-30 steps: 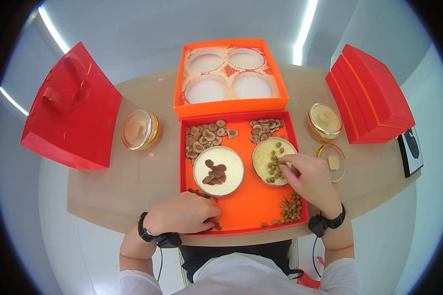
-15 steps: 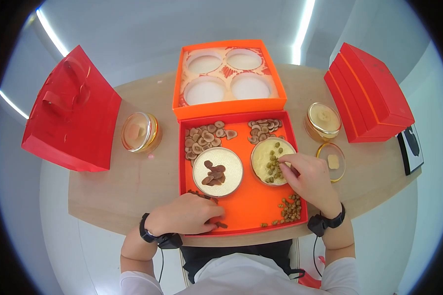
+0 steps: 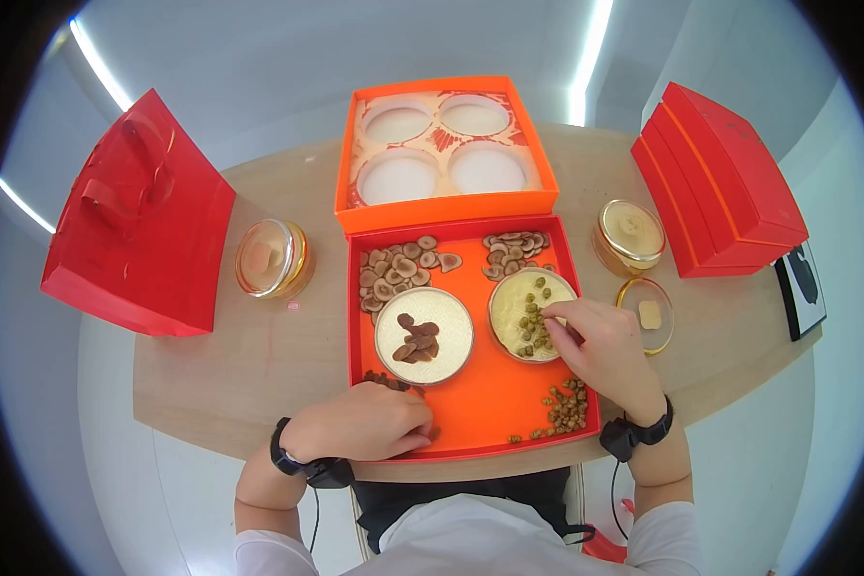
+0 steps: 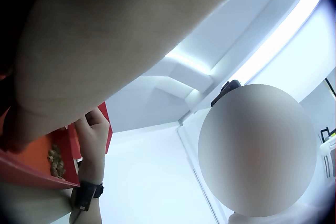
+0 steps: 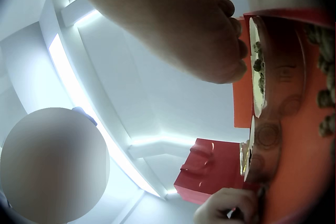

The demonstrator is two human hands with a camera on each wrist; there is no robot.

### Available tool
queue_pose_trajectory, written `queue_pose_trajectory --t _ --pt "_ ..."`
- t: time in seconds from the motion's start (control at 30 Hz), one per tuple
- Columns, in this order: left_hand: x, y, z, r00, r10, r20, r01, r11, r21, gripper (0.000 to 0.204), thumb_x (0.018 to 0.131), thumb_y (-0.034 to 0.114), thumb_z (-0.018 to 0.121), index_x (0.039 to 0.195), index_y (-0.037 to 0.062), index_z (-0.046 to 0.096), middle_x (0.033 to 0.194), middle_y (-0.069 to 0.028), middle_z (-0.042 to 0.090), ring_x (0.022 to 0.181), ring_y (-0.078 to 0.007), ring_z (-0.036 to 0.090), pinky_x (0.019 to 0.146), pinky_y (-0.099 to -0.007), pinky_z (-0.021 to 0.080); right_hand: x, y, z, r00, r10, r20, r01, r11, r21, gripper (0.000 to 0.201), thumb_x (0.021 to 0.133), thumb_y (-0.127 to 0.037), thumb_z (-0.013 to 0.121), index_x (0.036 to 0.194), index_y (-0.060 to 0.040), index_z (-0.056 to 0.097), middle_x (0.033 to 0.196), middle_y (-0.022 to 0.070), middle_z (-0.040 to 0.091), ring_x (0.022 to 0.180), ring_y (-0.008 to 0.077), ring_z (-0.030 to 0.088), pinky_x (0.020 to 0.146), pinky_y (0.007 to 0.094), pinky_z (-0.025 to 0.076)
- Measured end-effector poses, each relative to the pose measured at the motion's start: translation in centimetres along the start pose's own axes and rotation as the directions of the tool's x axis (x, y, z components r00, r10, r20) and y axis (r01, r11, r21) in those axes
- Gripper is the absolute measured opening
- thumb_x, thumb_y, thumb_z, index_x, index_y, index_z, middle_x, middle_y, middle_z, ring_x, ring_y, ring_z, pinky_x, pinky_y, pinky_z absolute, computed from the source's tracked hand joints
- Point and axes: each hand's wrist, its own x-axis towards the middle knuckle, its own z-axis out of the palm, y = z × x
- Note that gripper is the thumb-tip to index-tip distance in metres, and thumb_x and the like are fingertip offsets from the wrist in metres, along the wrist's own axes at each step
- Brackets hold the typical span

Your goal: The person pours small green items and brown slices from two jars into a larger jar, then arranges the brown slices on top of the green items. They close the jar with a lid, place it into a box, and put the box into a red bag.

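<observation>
My left hand (image 3: 360, 422) reaches into the near left corner of a red box (image 3: 590, 384) with an orange floor, its curled fingertips on a reddish-brown slice (image 3: 435, 433). Slices like it lie beside that hand and in a small heap on the pale top of the left round jar (image 3: 451, 357). Over the right round jar (image 3: 511, 336), my right hand (image 3: 605, 350) hovers with bent fingers close above the greenish-brown curled pellets (image 3: 530, 322) scattered on its pale top. I cannot tell whether those fingers hold a pellet.
Piles of tan slices (image 3: 394, 274) fill the box's far corners; more pellets (image 3: 568, 408) lie near right. Behind stands an orange-rimmed box (image 3: 451, 206) with four round wells. Gold-rimmed jars (image 3: 276, 257) flank the boxes, with a red bag (image 3: 154, 230) left and red boxes (image 3: 725, 182) right.
My left hand's fingers have shifted slightly among the brown slices, and the loose slice by them is now mostly covered. The right hand stays over its jar.
</observation>
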Motion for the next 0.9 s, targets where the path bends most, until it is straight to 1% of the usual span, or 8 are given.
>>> queue_pose_trajectory --t 0.2,0.3,0.4,0.5,0.6,0.7,0.8,0.9 --pt "-0.2 -0.6 0.4 0.99 0.047 -0.135 -0.053 0.998 -0.042 0.02 0.103 0.027 0.073 0.096 0.0075 0.075 0.091 -0.0067 0.073 0.083 -0.0294 0.073 0.072 -0.0414 0.059 0.0 0.1 0.0 1.0 -0.004 0.003 0.004 1.0 -0.003 0.008 0.093 -0.01 0.078 0.1 -0.0052 0.078 0.087 0.0123 0.078 0.076 0.0305 0.076 0.065 0.0405 0.059" --pt "-0.3 0.2 -0.9 0.95 0.059 -0.305 -0.113 0.98 -0.162 0.011 0.099 0.018 0.078 0.098 0.007 0.077 0.088 -0.0077 0.073 0.078 -0.0288 0.072 0.071 -0.0384 0.058 -0.1 0.1 0.1 1.0 -0.007 -0.005 0.007 1.0 -0.002 0.008 0.093 -0.01 0.078 0.1 -0.0052 0.078 0.088 0.0125 0.078 0.077 0.0306 0.076 0.066 0.0404 0.059" --pt "0.2 0.5 -1.0 0.756 -0.02 -0.655 -0.111 0.981 -0.159 0.008 0.095 0.01 0.082 0.1 0.0044 0.078 0.087 -0.0093 0.072 0.074 -0.026 0.071 0.068 -0.0354 0.057 -0.1 0.0 -0.1 1.0 0.002 -0.007 -0.002 1.0 0.006 0.009 0.093 -0.01 0.078 0.1 -0.0053 0.078 0.088 0.0125 0.078 0.078 0.0311 0.076 0.066 0.0406 0.059" --pt "0.8 -0.2 -1.0 0.634 -0.17 -0.755 0.05 0.983 -0.179 0.011 0.095 0.008 0.083 0.101 0.0011 0.077 0.087 -0.0104 0.072 0.071 -0.0226 0.07 0.066 -0.0343 0.056 -0.1 -0.1 -0.5 0.999 0.027 0.032 -0.028 0.999 0.017 0.01 0.093 -0.011 0.079 0.101 -0.0061 0.078 0.09 0.0119 0.079 0.079 0.0306 0.076 0.069 0.041 0.06" --pt "1.1 -2.1 -0.5 0.649 -0.133 -0.749 0.065 0.991 -0.12 0.016 0.095 0.01 0.084 0.106 0.0004 0.078 0.086 -0.0101 0.071 0.068 -0.0207 0.067 0.064 -0.0332 0.055 -0.2 -0.5 -1.1 0.995 0.019 0.099 -0.033 0.989 0.147 0.01 0.093 -0.013 0.079 0.101 -0.0071 0.079 0.093 0.0111 0.079 0.08 0.0294 0.076 0.071 0.0411 0.06" --pt "1.5 -1.6 -0.6 0.647 -0.141 -0.75 0.094 0.99 -0.105 0.016 0.095 0.01 0.084 0.107 0.0015 0.079 0.085 -0.0099 0.07 0.067 -0.0204 0.067 0.064 -0.0326 0.054 -0.8 0.0 -2.4 0.918 -0.108 0.382 0.016 0.971 0.237 0.012 0.093 -0.019 0.079 0.101 -0.0092 0.08 0.092 0.0098 0.08 0.08 0.029 0.077 0.073 0.0407 0.061" --pt "1.5 -0.7 -1.0 0.638 -0.139 -0.758 0.111 0.99 -0.088 0.016 0.094 0.01 0.084 0.107 0.002 0.08 0.086 -0.0096 0.071 0.067 -0.0206 0.066 0.064 -0.0325 0.055 -1.2 -0.2 -3.5 0.75 -0.085 0.656 0.054 0.996 0.067 0.014 0.093 -0.024 0.08 0.096 -0.0101 0.079 0.086 0.0098 0.078 0.079 0.0304 0.077 0.071 0.0417 0.06" --pt "0.6 0.3 -1.6 0.687 -0.16 -0.709 0.088 0.987 -0.137 0.015 0.094 0.011 0.084 0.107 0.0035 0.08 0.085 -0.0093 0.073 0.068 -0.0216 0.069 0.065 -0.0332 0.056 -1.9 -0.2 -2.9 0.757 -0.009 0.654 0.107 0.988 -0.11 0.017 0.09 -0.028 0.081 0.094 -0.0119 0.08 0.083 0.0056 0.079 0.077 0.0279 0.076 0.07 0.041 0.058"
